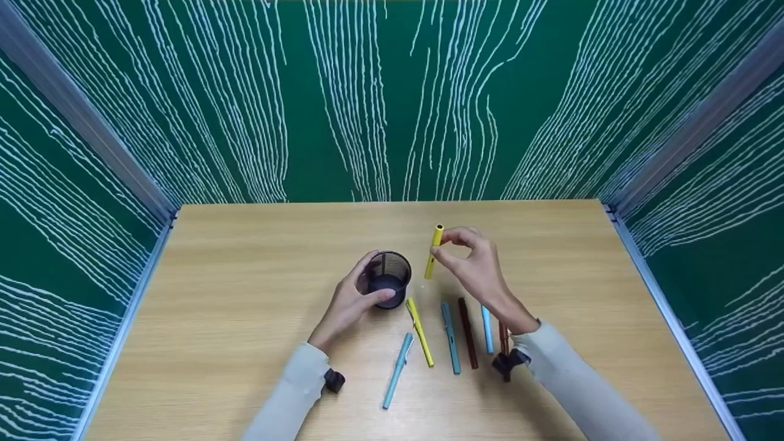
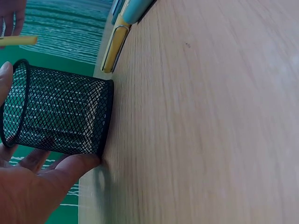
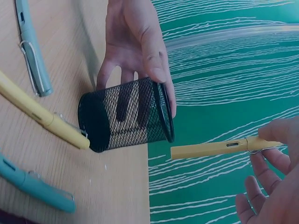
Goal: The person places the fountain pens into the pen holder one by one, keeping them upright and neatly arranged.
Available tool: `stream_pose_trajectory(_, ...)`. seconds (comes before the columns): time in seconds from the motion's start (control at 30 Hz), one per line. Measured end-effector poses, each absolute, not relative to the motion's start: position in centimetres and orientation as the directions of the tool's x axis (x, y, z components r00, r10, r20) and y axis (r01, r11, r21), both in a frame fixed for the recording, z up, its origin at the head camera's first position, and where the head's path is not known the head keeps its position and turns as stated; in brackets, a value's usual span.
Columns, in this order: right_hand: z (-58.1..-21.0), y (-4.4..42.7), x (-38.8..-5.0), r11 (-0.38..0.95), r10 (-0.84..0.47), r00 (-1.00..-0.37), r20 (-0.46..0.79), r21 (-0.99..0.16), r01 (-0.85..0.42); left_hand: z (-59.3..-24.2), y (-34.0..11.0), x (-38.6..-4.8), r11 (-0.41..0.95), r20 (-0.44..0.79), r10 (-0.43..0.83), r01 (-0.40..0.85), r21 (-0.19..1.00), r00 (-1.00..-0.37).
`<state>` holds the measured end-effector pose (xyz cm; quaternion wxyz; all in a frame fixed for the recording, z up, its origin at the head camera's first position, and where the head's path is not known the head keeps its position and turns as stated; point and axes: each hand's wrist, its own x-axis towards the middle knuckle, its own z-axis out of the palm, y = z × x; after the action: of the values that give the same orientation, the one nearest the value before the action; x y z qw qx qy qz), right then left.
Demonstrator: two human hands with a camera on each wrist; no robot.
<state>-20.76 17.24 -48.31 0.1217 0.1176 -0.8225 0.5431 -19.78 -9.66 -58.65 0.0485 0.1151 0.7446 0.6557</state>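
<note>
A black mesh pen cup (image 1: 388, 283) stands on the table, its mouth up and no pen visible inside. My left hand (image 1: 346, 304) grips it from the left side, thumb near the rim; the left wrist view shows fingers around the mesh wall (image 2: 60, 112). Right of the cup, my right hand (image 1: 476, 264) pinches a yellow pen (image 1: 437, 236) between thumb and fingers. That pen is held steeply in the air, apart from the cup; in the right wrist view its end (image 3: 201, 150) lies just beyond the cup's rim (image 3: 163, 112).
On the table lie another yellow pen (image 1: 420, 334) close to the cup, a light teal pen (image 1: 397, 373), a teal pen (image 1: 451, 340), a dark brown pen (image 1: 468, 334) and a light blue pen (image 1: 487, 331). A brown pen (image 1: 503, 338) is partly hidden by the right wrist. Green walls (image 1: 398, 153) enclose the table.
</note>
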Motion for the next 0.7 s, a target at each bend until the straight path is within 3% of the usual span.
stream_pose_trajectory(0.7, -47.3, 14.8, -21.1, 0.351, -0.073, -0.935, 0.347, -0.869, -0.350, -58.5, -9.6, -19.7, 0.154, 0.044, 0.237, 0.082, 0.985, -0.971)
